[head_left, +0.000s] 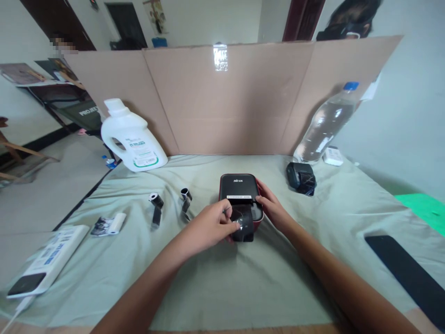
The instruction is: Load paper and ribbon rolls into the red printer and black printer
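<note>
A small black and red label printer (239, 185) sits open in the middle of the pale green cloth (222, 273). My left hand (208, 227) pinches a black roll (243, 225) at the printer's front opening, its loose black strip hanging down over the front. My right hand (273, 206) rests against the printer's right side and steadies it. Two small black rolls (156, 201) (186, 195) with trailing strips lie on the cloth to the left of the printer.
A white detergent jug (130, 139) stands back left and a clear water bottle (327, 123) leans back right against a cardboard screen (229, 97). A black device (301, 177), a white roll (116, 222), a white power bank (48, 260) and a dark flat object (406, 273) lie around.
</note>
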A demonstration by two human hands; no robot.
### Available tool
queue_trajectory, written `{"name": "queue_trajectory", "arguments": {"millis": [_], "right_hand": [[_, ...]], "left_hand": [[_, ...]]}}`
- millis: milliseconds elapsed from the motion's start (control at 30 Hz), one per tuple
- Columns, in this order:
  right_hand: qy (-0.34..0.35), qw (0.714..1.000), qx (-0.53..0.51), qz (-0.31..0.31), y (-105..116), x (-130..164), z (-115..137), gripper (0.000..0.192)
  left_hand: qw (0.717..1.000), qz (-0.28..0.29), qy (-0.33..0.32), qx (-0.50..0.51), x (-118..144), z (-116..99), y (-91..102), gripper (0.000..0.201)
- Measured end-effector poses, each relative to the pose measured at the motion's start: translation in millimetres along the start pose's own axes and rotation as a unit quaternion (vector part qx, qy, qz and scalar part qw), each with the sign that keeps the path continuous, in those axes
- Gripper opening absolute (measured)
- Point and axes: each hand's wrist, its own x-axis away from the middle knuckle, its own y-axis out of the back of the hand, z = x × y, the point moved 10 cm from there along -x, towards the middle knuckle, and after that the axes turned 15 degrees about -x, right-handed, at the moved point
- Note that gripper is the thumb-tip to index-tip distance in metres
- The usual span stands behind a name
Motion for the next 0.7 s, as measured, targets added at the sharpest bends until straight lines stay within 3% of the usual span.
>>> {"name": "queue_trajectory", "arguments": {"millis": [100, 233, 300, 467, 700], "right_hand": [[0.02, 1.0, -0.007, 0.007, -4, -1, 1, 0.066], [0.02, 1.0, 0.009, -0.005, -5, 1, 1, 0.068], [0.018, 1.0, 0.003, -0.006, -5, 2, -1, 0.068], [0.014, 1.0, 0.012, -0.012, -4, 2, -6, 0.068], [0.011, 1.0, 0.009, -0.022, 1, 0, -11, 0.068]], "left_hand": [[1.0, -0.011, 0.01, 0.013, -2, 2, 6.7, 0.031], [0.993, -0.115, 0.033, -0.003, -15, 18, 38.8, 0.033], [0.989, -0.138, 0.047, 0.007, -25, 31, 47.4, 0.033], [0.989, -0.086, 0.079, 0.089, -42, 55, 40.3, 0.036], [0.984, -0.011, 0.075, 0.164, -48, 63, 26.9, 0.041]]}}
